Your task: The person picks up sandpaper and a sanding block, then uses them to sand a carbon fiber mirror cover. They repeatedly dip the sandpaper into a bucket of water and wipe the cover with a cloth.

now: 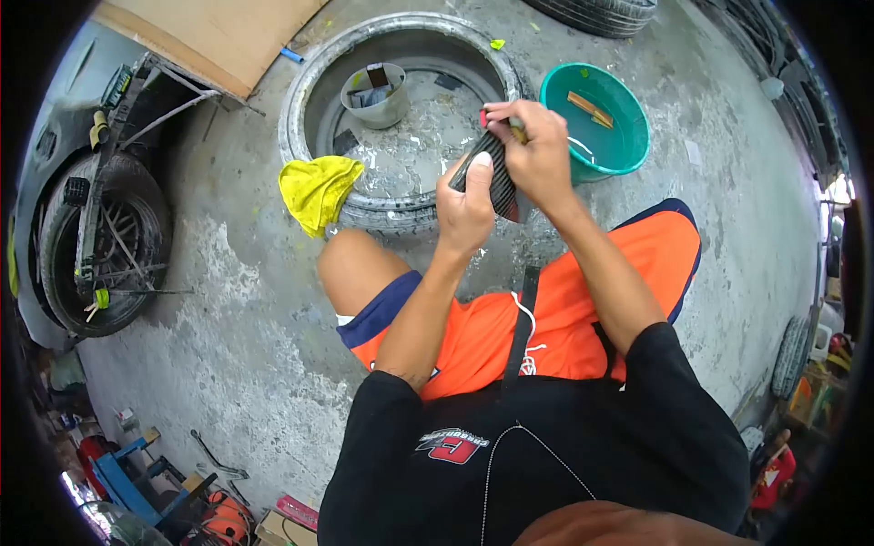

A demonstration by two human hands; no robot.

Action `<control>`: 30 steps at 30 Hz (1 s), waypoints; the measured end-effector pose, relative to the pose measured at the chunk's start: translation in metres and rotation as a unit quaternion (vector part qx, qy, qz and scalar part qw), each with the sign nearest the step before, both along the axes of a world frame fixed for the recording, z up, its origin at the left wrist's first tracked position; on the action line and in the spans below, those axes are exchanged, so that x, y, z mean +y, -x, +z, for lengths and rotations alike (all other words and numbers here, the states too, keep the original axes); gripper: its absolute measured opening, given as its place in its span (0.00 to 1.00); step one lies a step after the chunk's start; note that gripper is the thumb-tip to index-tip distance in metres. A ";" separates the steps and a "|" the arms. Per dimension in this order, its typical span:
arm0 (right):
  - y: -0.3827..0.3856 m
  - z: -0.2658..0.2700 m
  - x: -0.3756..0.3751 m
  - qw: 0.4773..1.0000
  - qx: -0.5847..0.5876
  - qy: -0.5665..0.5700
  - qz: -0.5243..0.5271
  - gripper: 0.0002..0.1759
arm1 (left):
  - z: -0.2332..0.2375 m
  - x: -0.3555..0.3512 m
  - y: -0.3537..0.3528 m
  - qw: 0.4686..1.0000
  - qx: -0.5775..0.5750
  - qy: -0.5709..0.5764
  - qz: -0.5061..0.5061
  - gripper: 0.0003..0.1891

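My left hand (466, 211) is closed around a dark, glossy carbon-fibre-patterned piece (503, 189), with the thumb pressed along its face. My right hand (537, 153) is closed at the upper end of that piece, pinching a small object with a red end (484, 117). A bit of yellow shows between the right fingers; the object's kind is hidden. Both hands are above the near right rim of a tyre (300, 100) lying flat on the floor. Beside the right hand stands a green bucket (628, 166) of water with a wooden-looking stick (590, 109) in it.
Inside the tyre, a whitish tub (382, 114) holds dark blocks. A yellow cloth (319, 193) drapes over the tyre's left rim. At left are a car wheel (105, 241) and a metal stand (96, 196). Another tyre (596, 14) lies at the top. Tools (137, 469) crowd the lower left.
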State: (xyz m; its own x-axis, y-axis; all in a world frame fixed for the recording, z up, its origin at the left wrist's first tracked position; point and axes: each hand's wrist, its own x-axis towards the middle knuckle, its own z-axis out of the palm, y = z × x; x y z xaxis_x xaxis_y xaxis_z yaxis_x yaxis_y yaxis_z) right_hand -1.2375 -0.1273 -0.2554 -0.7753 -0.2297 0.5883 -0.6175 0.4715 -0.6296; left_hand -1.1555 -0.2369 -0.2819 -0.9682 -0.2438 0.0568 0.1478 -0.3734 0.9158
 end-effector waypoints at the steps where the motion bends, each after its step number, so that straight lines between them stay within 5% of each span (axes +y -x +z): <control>1: -0.006 0.000 -0.003 1.000 0.019 0.003 -0.006 0.10 | 0.005 0.005 0.003 0.999 0.006 -0.040 0.029 0.15; 7: -0.051 -0.008 0.007 0.997 0.057 -0.035 0.025 0.19 | -0.006 -0.009 0.011 0.998 -0.010 -0.005 0.069 0.17; 10: 0.003 0.000 -0.010 0.998 -0.051 -0.024 0.001 0.12 | 0.001 -0.007 0.003 0.996 0.005 0.072 0.042 0.16; 12: -0.007 -0.002 -0.013 0.997 -0.072 -0.024 -0.020 0.08 | -0.002 -0.009 0.005 0.999 0.027 0.028 0.032 0.15; 16: -0.055 -0.007 0.003 0.999 0.052 -0.009 0.006 0.15 | -0.006 -0.004 0.000 0.994 -0.041 0.040 0.097 0.14; 18: -0.047 -0.003 0.001 0.999 0.028 -0.020 0.025 0.14 | -0.014 -0.011 0.011 0.993 -0.005 -0.100 0.063 0.12; 22: -0.004 -0.005 -0.025 1.000 0.003 0.016 0.012 0.09 | 0.000 -0.013 0.011 0.989 0.017 -0.076 0.122 0.12; 24: -0.040 -0.004 -0.019 0.999 0.042 0.011 0.031 0.11 | -0.009 -0.026 0.020 0.988 0.005 -0.080 0.134 0.12; 26: -0.072 -0.011 -0.001 0.997 0.025 -0.051 0.043 0.09 | 0.000 -0.043 0.025 0.957 0.010 -0.226 0.180 0.14; 28: -0.079 -0.028 0.016 0.933 -0.263 0.211 0.124 0.12 | -0.001 -0.055 0.031 0.955 0.044 -0.240 0.171 0.18; 30: -0.050 -0.024 0.037 0.718 -0.500 0.471 0.113 0.12 | 0.007 -0.049 0.028 0.943 0.103 -0.282 0.142 0.23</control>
